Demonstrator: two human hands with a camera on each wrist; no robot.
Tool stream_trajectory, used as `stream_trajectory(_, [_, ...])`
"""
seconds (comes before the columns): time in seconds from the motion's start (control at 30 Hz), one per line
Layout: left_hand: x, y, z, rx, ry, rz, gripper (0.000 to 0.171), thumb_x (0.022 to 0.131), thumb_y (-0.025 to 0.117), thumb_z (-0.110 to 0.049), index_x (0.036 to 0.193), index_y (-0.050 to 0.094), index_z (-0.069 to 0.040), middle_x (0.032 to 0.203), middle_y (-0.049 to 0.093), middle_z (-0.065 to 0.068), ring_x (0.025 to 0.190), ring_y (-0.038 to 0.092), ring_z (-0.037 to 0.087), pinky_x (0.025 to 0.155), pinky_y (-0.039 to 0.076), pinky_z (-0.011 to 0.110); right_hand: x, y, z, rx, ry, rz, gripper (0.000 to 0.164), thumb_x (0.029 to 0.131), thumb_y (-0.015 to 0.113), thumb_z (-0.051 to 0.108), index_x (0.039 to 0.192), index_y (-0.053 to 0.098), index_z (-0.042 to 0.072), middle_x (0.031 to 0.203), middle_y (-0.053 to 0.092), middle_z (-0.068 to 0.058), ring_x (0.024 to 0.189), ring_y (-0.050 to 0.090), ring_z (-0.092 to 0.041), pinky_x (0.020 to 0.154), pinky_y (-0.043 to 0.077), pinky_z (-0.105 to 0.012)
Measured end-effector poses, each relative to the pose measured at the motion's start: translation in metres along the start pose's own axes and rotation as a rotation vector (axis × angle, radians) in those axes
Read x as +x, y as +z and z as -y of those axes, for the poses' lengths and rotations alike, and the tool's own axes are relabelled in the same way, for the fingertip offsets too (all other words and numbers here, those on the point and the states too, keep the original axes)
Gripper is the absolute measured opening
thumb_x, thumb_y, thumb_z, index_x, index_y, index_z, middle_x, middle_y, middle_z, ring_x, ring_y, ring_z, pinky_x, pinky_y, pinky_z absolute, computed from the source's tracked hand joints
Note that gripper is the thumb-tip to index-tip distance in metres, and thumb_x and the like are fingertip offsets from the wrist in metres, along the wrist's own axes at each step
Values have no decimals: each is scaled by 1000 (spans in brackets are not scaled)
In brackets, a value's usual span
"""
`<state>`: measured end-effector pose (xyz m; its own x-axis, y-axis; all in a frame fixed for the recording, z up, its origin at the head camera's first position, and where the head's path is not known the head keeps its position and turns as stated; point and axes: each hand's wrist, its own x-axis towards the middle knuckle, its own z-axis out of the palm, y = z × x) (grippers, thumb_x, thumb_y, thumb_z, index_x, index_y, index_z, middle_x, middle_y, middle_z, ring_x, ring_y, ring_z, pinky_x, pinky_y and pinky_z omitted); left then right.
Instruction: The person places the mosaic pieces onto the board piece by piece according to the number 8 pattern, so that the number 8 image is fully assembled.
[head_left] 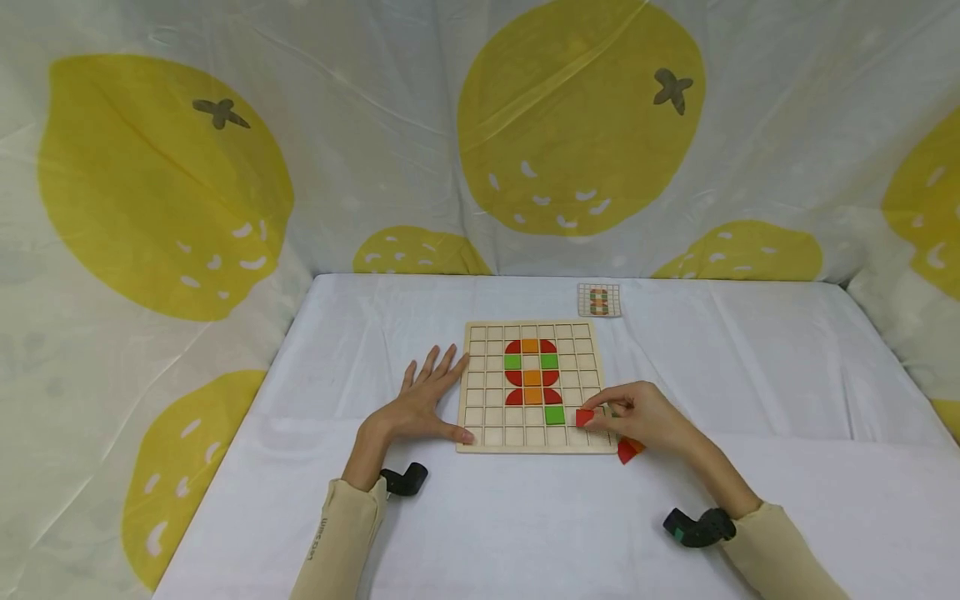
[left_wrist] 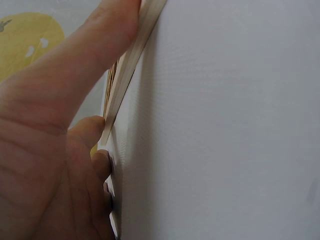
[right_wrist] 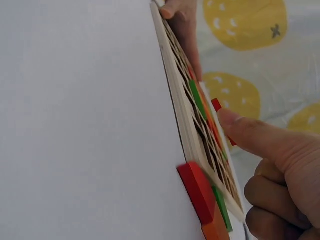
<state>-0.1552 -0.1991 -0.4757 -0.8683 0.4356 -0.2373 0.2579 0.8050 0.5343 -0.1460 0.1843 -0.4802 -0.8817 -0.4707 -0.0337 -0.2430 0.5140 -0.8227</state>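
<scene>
A wooden grid board (head_left: 495, 449) lies on the white cloth, with red rounded pieces, orange squares and green squares set in its middle columns. My left hand (head_left: 415, 410) is spread at the board's left side, thumb on the lower left corner and a fingertip at the edge; in the left wrist view the thumb (left_wrist: 85, 55) presses the rim. Over the board's lower right, my right hand (head_left: 647, 417) pinches a small red piece (head_left: 583, 418) between thumb and fingertips. Left of it sits a green square (head_left: 554, 415). The right wrist view shows the red piece (right_wrist: 216, 104) held above the grid.
Loose red (right_wrist: 196, 192), orange (right_wrist: 216, 227) and green (right_wrist: 223, 207) pieces lie by the board's lower right corner, partly hidden by my right hand in the head view. A small pattern card (head_left: 614, 302) lies behind the board. A lemon-print cloth hangs behind the table.
</scene>
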Motion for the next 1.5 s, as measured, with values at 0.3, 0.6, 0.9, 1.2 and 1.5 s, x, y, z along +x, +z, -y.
stream_trajectory(0.3, [1,0,0,7,-2,7,129,73,89,-56,168,10,-20,176,-6,8,162,-17,34,127,-12,64,2,22,16,22,-45,67,19,86,85,30,101,81,19,58,30,10,55,29,-1,50,26,-20])
stream_trajectory(0.6, [1,0,1,3,-1,4,129,73,89,-56,168,10,-20,177,-6,7,162,-17,34,127,-12,64,1,28,20,-10,-42,76,21,85,86,26,102,80,17,59,29,11,53,29,-1,48,26,-18])
stream_trajectory(0.9, [0,0,0,-9,-1,-2,129,73,90,-55,168,11,-20,177,-5,6,162,-16,34,127,-11,64,1,32,17,-28,-67,51,15,86,85,25,98,80,18,59,29,11,58,30,-1,54,28,-18])
stream_trajectory(1.2, [1,-1,0,2,2,2,128,73,89,-56,168,11,-20,176,-5,8,162,-16,35,127,-11,64,2,37,19,-43,-73,-7,11,87,85,26,96,80,20,59,27,13,59,29,1,55,29,-17])
stream_trajectory(1.5, [0,-2,-2,9,-3,5,128,74,89,-55,168,12,-18,176,-5,8,162,-15,36,127,-10,65,1,39,21,-46,-25,-3,11,86,85,27,95,79,22,58,28,11,58,30,-1,56,29,-18])
